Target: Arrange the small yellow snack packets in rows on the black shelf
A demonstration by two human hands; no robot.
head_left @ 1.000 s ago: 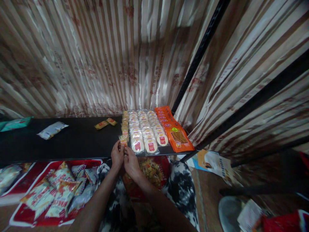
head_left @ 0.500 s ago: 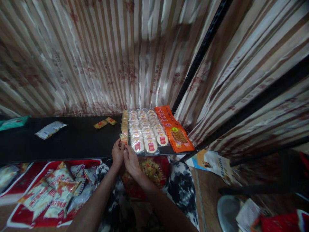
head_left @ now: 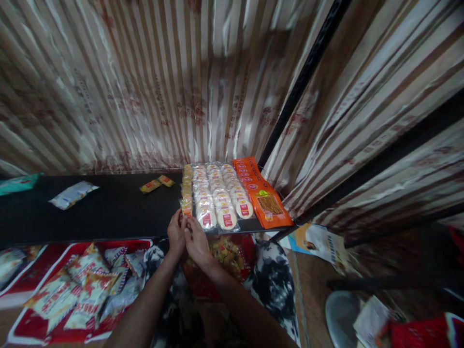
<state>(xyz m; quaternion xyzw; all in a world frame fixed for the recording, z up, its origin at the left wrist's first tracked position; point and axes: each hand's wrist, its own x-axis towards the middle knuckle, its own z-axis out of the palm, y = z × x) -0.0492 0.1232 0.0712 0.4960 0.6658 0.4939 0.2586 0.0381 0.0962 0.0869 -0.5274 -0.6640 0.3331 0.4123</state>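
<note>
While pinching a gold packet (head_left: pixel 187 210) with left hand (head_left: pixel 176 232) and right hand (head_left: pixel 196 238) together at the near end of a row (head_left: pixel 186 187) on a black shelf (head_left: pixel 108 212), works beside crackers (head_left: pixel 220 195) with illegible red labels (head_left: pixel 227 220). Below, has a red tray (head_left: pixel 28 320) of printed snack bags (head_left: pixel 90 297) and a red container (head_left: pixel 250 247) of wrapped packets (head_left: pixel 230 257).

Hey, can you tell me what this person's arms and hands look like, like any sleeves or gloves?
Both the left hand and the right hand are ungloved. The forearms show no sleeves, and I see no watch or bracelet at the wrists. Rings are too small to tell.
</note>
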